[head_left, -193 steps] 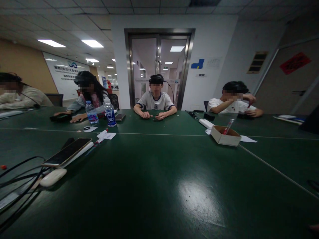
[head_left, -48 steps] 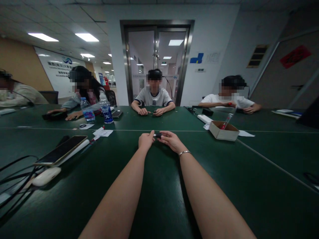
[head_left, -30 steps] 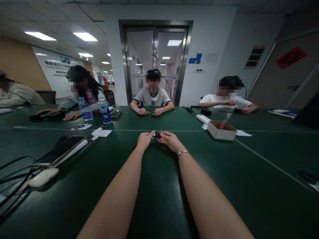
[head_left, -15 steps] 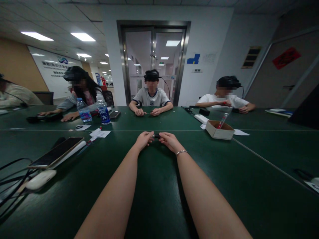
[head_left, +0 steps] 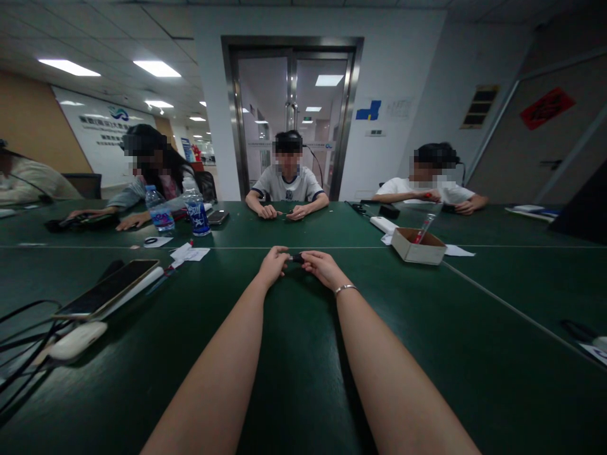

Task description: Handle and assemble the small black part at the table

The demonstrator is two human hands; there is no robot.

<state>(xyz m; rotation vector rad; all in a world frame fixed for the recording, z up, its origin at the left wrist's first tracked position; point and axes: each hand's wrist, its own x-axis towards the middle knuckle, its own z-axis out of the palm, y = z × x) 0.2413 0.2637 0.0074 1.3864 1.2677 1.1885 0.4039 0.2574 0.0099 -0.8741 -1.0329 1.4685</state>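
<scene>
Out in front of me, both hands meet at a small black object [head_left: 297, 258] with a pale or silvery left end; it is too small to name exactly. My right hand [head_left: 322, 265], with a bracelet at the wrist, pinches its dark right part between thumb and fingers. My left hand [head_left: 274, 265] has its fingers curled around the pale left end, the thumb against it and the index finger slightly raised. Part of the object is hidden by the fingertips. Both hands are just above the green table [head_left: 298, 341].
Right of my hands stands an open small box [head_left: 418, 246] with a clear tube in it. On the left lie a phone [head_left: 109, 289], a white case [head_left: 78, 341], cables and paper scraps [head_left: 190, 253]. Two bottles [head_left: 196, 212] stand beyond. Several people sit across the table.
My left index finger has lifted a little from the object, and the left fingers have loosened slightly. My right hand keeps its pinch in nearly the same place.
</scene>
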